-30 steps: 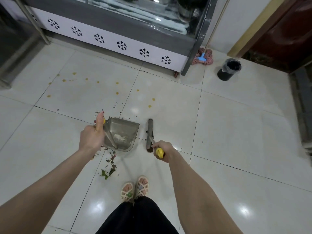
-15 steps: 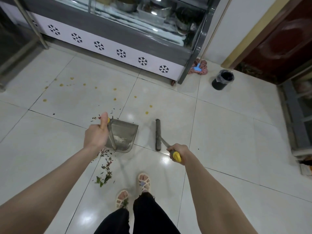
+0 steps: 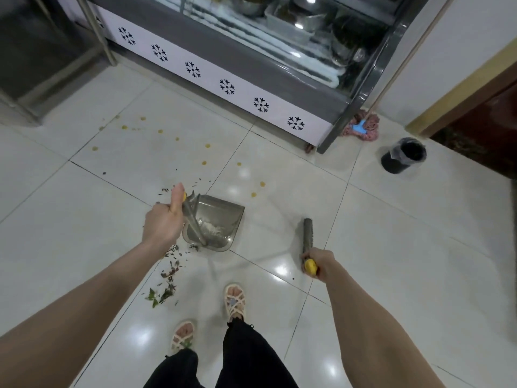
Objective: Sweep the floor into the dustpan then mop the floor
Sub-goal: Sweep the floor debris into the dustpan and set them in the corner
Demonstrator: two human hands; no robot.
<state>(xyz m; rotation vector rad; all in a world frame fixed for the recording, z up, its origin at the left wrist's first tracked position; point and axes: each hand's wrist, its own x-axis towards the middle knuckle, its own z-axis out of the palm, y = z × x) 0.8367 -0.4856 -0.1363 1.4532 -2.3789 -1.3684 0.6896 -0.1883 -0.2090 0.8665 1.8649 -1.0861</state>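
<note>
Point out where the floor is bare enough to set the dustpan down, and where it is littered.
Bare: the tiles right of the broom head, out toward the black bin. Crowded: leaf scraps lie left of the dustpan beneath the left hand, and yellow spots dot the tiles before the display case.

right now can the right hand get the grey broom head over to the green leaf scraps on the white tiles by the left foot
Probably yes. The right hand grips the yellow-ended handle, with the grey broom head on bare white tile. The green leaf scraps lie across, below the grey dustpan; only the sandalled feet stand near that path.
</note>
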